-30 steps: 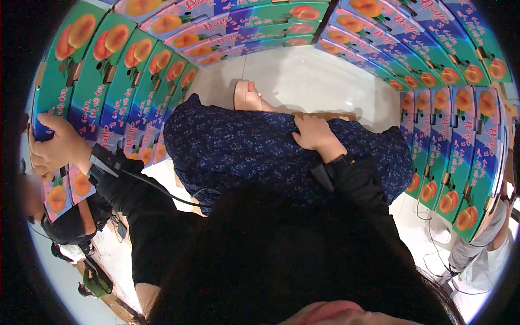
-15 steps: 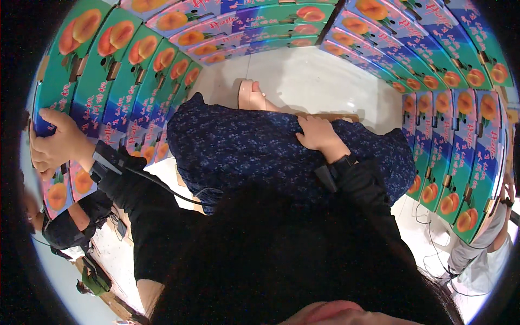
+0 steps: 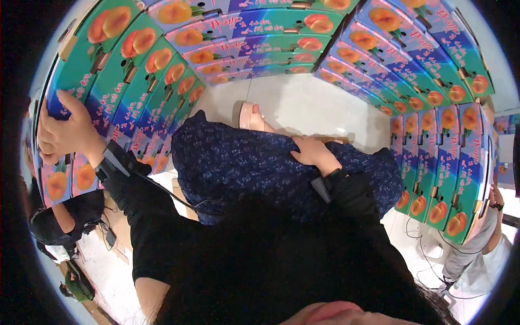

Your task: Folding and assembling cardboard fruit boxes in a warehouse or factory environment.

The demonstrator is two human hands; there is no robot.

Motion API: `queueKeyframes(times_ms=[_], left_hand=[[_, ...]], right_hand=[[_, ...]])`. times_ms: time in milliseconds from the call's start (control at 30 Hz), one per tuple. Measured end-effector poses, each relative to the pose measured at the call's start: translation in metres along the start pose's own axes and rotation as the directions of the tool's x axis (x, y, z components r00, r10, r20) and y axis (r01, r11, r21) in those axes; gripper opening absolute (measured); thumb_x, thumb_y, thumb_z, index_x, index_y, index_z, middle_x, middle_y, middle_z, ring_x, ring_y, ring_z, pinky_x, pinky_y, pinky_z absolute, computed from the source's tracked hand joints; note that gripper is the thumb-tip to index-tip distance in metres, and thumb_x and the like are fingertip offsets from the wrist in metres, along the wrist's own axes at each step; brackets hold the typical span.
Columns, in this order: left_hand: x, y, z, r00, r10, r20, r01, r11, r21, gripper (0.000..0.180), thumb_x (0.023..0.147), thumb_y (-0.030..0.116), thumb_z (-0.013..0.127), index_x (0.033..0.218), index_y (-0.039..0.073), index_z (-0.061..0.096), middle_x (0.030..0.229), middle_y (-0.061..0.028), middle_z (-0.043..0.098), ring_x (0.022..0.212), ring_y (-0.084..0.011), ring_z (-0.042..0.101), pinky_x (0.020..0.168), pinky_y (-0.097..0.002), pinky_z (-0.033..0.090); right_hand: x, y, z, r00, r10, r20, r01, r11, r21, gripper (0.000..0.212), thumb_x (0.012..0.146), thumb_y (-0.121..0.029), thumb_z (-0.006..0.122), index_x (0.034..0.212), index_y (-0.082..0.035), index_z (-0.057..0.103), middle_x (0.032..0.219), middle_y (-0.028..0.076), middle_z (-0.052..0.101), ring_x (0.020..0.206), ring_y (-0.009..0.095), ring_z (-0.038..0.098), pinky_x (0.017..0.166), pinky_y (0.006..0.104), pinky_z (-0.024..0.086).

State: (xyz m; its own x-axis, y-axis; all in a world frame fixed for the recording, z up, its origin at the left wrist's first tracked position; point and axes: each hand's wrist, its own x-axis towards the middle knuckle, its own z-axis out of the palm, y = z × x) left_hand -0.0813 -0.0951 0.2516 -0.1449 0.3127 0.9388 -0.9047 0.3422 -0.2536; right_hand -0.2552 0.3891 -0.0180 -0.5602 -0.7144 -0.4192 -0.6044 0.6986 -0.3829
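Stacked fruit cartons wall the pale floor (image 3: 325, 108) on three sides. Your left hand (image 3: 67, 130), upper left of the frame, has its fingers curled over the edge of a green-and-blue carton (image 3: 81, 70) printed with peaches, standing in the stack. Your right hand (image 3: 311, 154) rests flat and empty on your dark patterned skirt (image 3: 244, 168). Judging by the grip, you are pulling that carton free; next, bring the right hand across to support it.

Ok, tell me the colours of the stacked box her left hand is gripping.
Green and blue cardboard fruit box, orange peach pictures; head view.
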Motion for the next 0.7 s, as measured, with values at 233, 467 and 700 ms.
queueKeyframes(times_ms=[233, 467, 700], left_hand=[[0.016, 0.016, -0.032, 0.999, 0.011, 0.039, -0.01, 1.0, -0.03, 0.031, 0.073, 0.043, 0.067, 0.087, 0.016, 0.067, 0.087, 0.0031, 0.062, 0.086, -0.0175, 0.053, 0.078, -0.0321, 0.036], [0.015, 0.017, -0.031, 0.996, -0.037, 0.076, 0.047, 0.991, -0.129, 0.031, 0.075, 0.041, 0.066, 0.092, 0.015, 0.067, 0.09, 0.0028, 0.062, 0.088, -0.0166, 0.054, 0.081, -0.032, 0.037], [0.021, 0.023, -0.031, 0.992, -0.072, 0.101, 0.088, 0.982, -0.166, 0.03, 0.076, 0.039, 0.065, 0.094, 0.015, 0.066, 0.092, 0.0029, 0.062, 0.091, -0.0166, 0.054, 0.084, -0.0318, 0.036]], right_hand=[[-0.061, -0.016, -0.153, 0.429, -0.102, -0.897, 0.257, 0.966, 0.013, 0.015, 0.069, -0.007, 0.066, 0.081, -0.004, 0.058, 0.087, 0.012, 0.056, 0.085, 0.029, 0.054, 0.078, 0.0359, 0.043], [-0.119, 0.044, -0.356, -0.105, -0.257, -0.961, -0.255, 0.941, -0.224, 0.034, 0.08, -0.034, 0.062, 0.095, -0.003, 0.063, 0.093, 0.015, 0.061, 0.096, 0.029, 0.055, 0.085, 0.0367, 0.04], [-0.158, 0.21, -0.498, 0.204, 0.616, -0.761, -0.813, 0.54, 0.219, 0.07, 0.076, -0.058, 0.054, 0.117, -0.002, 0.054, 0.114, 0.019, 0.055, 0.111, 0.026, 0.051, 0.09, 0.0389, 0.039]])
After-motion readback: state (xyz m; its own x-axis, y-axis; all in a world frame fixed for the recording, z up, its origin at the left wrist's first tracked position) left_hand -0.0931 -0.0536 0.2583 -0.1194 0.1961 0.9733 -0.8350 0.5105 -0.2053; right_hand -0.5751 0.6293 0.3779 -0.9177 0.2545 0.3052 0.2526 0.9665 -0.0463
